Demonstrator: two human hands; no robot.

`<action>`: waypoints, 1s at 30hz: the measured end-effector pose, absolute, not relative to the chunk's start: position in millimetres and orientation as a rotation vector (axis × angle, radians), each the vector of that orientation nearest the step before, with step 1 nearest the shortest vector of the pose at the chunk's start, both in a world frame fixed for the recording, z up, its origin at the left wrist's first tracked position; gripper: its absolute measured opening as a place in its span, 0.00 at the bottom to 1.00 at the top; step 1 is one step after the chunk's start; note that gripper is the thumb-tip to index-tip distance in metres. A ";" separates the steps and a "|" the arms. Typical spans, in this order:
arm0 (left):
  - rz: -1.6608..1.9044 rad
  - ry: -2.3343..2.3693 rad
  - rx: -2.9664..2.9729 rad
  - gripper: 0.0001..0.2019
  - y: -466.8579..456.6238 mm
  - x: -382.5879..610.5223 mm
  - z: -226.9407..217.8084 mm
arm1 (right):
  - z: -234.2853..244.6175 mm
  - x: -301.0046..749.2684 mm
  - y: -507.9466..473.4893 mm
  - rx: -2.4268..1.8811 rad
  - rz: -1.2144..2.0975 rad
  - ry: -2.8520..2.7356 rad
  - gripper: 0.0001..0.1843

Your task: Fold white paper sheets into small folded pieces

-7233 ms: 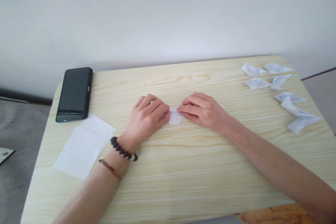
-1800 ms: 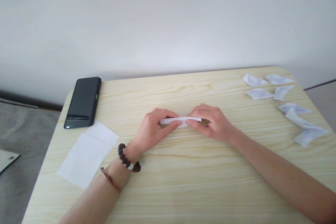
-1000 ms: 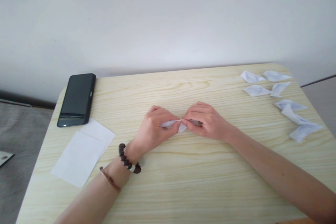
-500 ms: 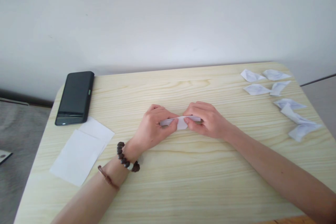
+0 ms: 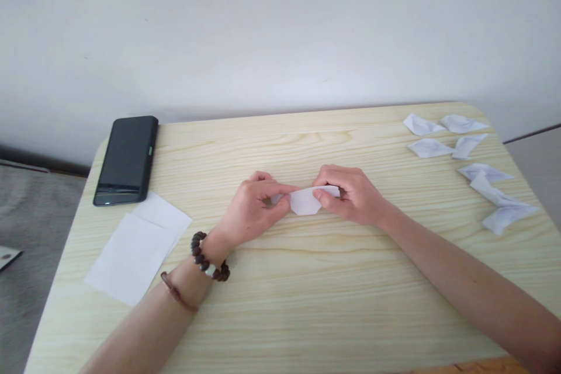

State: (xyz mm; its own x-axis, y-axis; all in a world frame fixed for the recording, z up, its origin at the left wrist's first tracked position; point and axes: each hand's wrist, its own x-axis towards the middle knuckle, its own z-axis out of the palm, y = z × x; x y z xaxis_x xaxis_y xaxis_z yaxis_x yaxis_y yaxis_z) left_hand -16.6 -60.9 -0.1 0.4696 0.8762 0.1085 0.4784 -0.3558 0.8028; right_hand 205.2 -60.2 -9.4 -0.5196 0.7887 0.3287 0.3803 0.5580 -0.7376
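A small folded piece of white paper [image 5: 305,201] is held between my two hands above the middle of the table. My left hand [image 5: 256,205] pinches its left end between thumb and fingers. At the other end, my right hand [image 5: 348,196] grips the paper, its thumb pressed on the near face. The paper has a straight upper edge and slanted lower corners. My fingers hide parts of both ends. A dark beaded bracelet [image 5: 199,258] and a thin brown bangle [image 5: 174,292] circle my left wrist and forearm.
Flat white paper sheets [image 5: 131,257] lie at the left, close to my left forearm. Behind them rests a black phone [image 5: 125,158]. Several folded white paper pieces [image 5: 429,148] are spread along the right side of the wooden table [image 5: 307,304]. A white wall [image 5: 280,35] stands behind.
My hands have moved slightly apart, and more of the folded paper's near face shows between them. My left thumb has slid left along it. The other papers and the phone stay put.
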 end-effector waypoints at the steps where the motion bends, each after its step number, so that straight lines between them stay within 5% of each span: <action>1: 0.695 1.112 1.978 0.11 -60.4 -17.7 0.6 | -8.7 205.6 -59.9 -0.940 0.834 -2.116 0.09; 15: 0.626 0.787 1.840 0.15 -49.6 -34.7 6.8 | -6.3 215.4 -55.0 -0.911 1.046 -1.958 0.11; 30: 0.668 1.084 1.926 0.07 -58.7 -18.5 4.7 | -11.3 204.7 -61.7 -0.885 0.787 -2.185 0.08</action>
State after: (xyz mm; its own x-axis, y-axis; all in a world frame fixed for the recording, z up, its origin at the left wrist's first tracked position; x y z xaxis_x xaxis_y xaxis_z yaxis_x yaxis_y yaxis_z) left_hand -18.5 -58.7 4.7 0.4912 0.8692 0.0561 0.4414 -0.3040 0.8442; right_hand 204.7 -61.7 -11.3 -0.5647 0.7546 0.3342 0.3679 0.5927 -0.7165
